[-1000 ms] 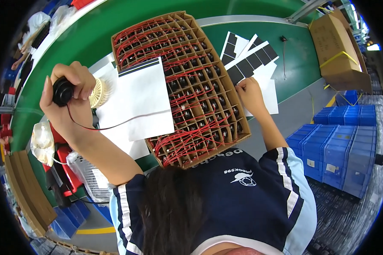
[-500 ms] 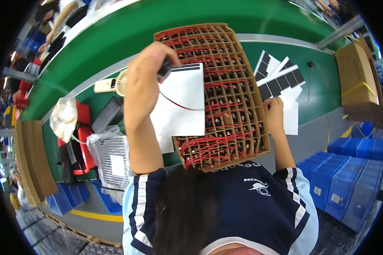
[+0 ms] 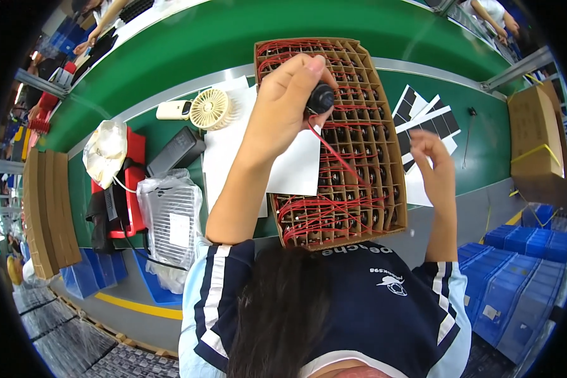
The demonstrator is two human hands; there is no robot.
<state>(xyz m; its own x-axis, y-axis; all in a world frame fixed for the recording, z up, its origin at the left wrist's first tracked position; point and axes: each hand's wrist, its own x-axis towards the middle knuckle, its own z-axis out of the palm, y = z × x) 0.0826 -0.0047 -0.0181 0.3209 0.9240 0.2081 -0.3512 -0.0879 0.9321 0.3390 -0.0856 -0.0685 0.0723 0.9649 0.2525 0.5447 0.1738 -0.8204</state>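
My left hand (image 3: 282,104) is closed round a small black cylindrical part (image 3: 322,98) with a red wire (image 3: 337,156) trailing from it. It hovers over a cardboard divider box (image 3: 401,220), whose many cells hold similar black parts with red wires across them. White paper (image 3: 299,170) lies partly over the box's left side, under my left wrist. My right hand (image 3: 436,165) is raised right of the box, fingers bent and apart, with nothing visible in them. Beside it lie white sheets with black squares (image 3: 444,123), some fanned over one another.
On the green table (image 3: 170,82) to the left are a cream handheld fan (image 3: 210,109), a black box (image 3: 177,151), a red bin (image 3: 135,148) and a plastic-wrapped item (image 3: 170,211). A carton (image 3: 535,132) stands right, blue bins (image 3: 510,283) below it. Other people work across the table.
My left hand has moved right with the black part, from over the white paper to over the box. My right hand has lifted off the sheets and opened. The view has shifted slightly.
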